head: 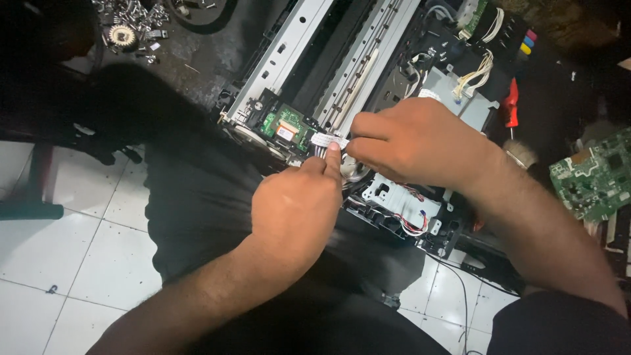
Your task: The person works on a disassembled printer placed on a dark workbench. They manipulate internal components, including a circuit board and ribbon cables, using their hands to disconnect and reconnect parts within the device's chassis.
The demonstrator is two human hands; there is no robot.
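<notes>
Where the two hands meet over the opened printer [368,59], a flat white ribbon cable [327,139] is held between them. The left hand [296,204] is seen nearest the camera, curled almost shut, with its index finger extended and its tip pressed against the underside of the cable. The right hand [414,141] is brought in from the right, slightly farther off; its thumb and forefinger are pinched shut on the cable's right end, and the other fingers are folded. Dark trousers [197,197] and a white tiled floor [85,263] are seen below the hands.

The cable's long axis lies roughly left to right, and its free end points left toward a small green board [286,126] mounted on the printer's near corner. That board lies just beside the left fingertip, up and to the left of both hands. The left hand is the nearer to it. Whether the cable end is seated in the board cannot be told.

Beyond the hands, long metal rails [342,52] run away up the frame. To the right lie white wire bundles [483,69], a red screwdriver handle [511,105] and a loose green circuit board [595,171]. At the far left, a heap of screws [131,20] rests on a dark surface.
</notes>
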